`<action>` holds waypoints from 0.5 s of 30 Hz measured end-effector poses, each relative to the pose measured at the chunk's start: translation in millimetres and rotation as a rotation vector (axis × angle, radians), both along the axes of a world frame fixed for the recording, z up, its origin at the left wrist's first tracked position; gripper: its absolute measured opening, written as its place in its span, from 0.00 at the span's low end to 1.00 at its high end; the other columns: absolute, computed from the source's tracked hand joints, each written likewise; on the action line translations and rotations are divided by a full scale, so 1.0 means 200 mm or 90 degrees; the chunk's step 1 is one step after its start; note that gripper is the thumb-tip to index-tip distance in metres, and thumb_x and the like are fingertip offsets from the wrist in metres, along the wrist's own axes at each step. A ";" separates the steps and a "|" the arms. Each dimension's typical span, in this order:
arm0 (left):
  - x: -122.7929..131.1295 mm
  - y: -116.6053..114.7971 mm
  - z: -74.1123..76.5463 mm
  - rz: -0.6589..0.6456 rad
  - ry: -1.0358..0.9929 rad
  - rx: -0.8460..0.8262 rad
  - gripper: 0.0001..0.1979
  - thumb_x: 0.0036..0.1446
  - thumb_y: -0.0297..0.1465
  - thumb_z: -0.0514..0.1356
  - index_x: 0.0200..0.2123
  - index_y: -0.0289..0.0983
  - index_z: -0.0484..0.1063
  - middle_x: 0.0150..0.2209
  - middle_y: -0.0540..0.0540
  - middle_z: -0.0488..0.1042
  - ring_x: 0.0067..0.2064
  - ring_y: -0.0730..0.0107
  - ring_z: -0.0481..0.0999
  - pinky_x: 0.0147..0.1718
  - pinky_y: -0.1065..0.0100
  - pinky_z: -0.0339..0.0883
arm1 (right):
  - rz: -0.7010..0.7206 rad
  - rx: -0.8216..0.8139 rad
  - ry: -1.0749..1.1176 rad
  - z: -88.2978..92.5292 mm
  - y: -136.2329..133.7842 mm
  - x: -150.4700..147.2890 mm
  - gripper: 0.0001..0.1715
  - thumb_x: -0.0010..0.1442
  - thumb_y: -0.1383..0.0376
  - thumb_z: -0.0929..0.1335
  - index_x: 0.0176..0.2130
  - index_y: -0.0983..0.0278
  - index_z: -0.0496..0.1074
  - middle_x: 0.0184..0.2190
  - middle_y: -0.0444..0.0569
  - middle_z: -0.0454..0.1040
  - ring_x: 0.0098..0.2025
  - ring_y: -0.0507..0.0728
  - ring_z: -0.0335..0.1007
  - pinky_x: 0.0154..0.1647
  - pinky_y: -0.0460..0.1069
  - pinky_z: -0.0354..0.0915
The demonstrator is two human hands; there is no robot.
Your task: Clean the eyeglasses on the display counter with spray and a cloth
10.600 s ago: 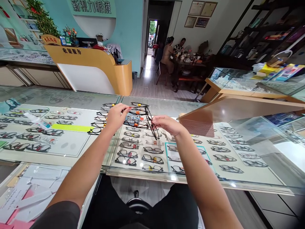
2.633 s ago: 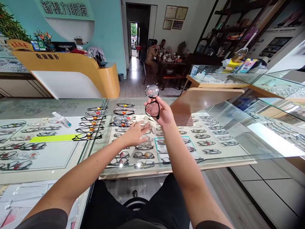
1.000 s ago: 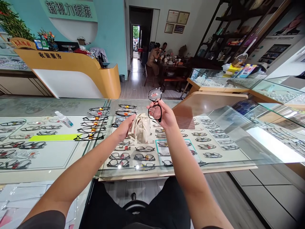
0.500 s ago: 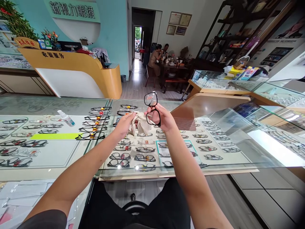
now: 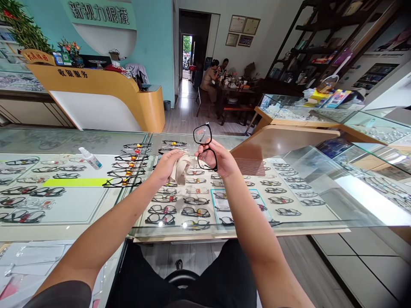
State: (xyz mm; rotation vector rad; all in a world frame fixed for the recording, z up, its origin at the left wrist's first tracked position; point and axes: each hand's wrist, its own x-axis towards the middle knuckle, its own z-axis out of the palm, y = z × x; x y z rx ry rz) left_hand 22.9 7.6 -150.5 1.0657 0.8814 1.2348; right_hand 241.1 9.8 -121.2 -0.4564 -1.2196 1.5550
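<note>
My right hand (image 5: 224, 159) is closed on a pair of black-rimmed eyeglasses (image 5: 211, 136), held upright on end above the glass counter, one lens over the other. Red marking shows on the upper lens. Just left of them, my left hand (image 5: 167, 166) grips a crumpled beige cloth (image 5: 180, 169), which hangs down from its fingers. A small gap separates cloth and glasses. Left of my hands, a row of black eyeglasses (image 5: 128, 164) with orange tags lies on the counter, and a white spray bottle (image 5: 90, 158) is beyond them.
The glass display counter (image 5: 244, 230) holds many frames under its top. A brown wooden board (image 5: 282, 139) is to the right of my hands. Across the floor stand a yellow reception desk (image 5: 150, 109) and a table (image 5: 236, 89) with two people seated.
My left hand with the cloth has drawn slightly left, away from the eyeglasses. The glasses have tilted a little in my right hand, which stays almost in place.
</note>
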 end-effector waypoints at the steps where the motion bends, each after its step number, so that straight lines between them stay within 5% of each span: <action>1: 0.00 0.00 0.00 0.007 0.004 0.014 0.24 0.46 0.49 0.80 0.31 0.37 0.77 0.28 0.50 0.76 0.28 0.71 0.72 0.27 0.70 0.66 | 0.004 -0.001 0.000 0.00 0.00 0.00 0.19 0.63 0.53 0.79 0.40 0.58 0.71 0.36 0.46 0.81 0.39 0.58 0.84 0.42 0.50 0.79; 6: -0.02 0.00 0.02 0.010 0.019 0.087 0.28 0.47 0.54 0.80 0.29 0.39 0.74 0.26 0.53 0.68 0.27 0.74 0.65 0.27 0.71 0.61 | 0.030 -0.008 0.006 0.01 -0.01 0.00 0.20 0.62 0.53 0.80 0.40 0.59 0.71 0.37 0.46 0.82 0.40 0.57 0.84 0.45 0.50 0.80; 15: -0.02 -0.02 0.05 0.107 0.037 0.194 0.26 0.51 0.54 0.79 0.31 0.39 0.78 0.29 0.53 0.70 0.30 0.73 0.66 0.31 0.71 0.62 | 0.058 -0.030 -0.016 -0.02 -0.01 -0.02 0.21 0.63 0.51 0.81 0.41 0.59 0.73 0.38 0.46 0.83 0.45 0.59 0.84 0.45 0.54 0.85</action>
